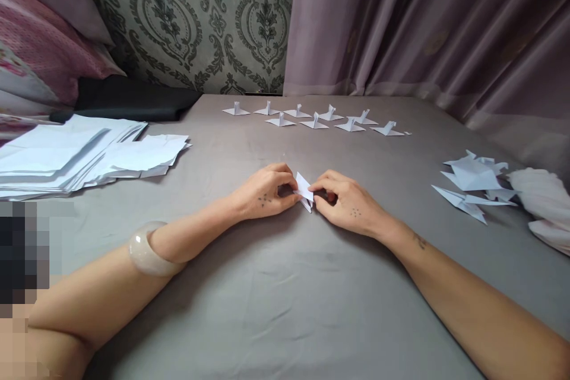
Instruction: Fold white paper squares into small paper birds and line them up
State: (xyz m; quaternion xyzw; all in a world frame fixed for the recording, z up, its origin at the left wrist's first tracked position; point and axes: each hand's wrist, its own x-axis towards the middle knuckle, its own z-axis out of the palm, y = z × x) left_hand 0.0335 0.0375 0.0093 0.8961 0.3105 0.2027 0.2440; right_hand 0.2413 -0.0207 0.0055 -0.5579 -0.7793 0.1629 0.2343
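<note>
Between my two hands, near the middle of the grey cloth surface, is a small folded piece of white paper with pointed corners. My left hand pinches its left side between thumb and fingers. On the opposite side, the thumb and fingertips of my right hand close on the paper's edge. Both hands rest low, close to the cloth. Farther back, several folded white paper figures stand in two rows, each with flat pointed sides and an upright part in the middle.
At the left lies a stack of white paper sheets, with torn-edged pieces beside it and a black folded cloth behind. More folded papers sit at the right, next to a bunched white cloth. A purple curtain hangs behind.
</note>
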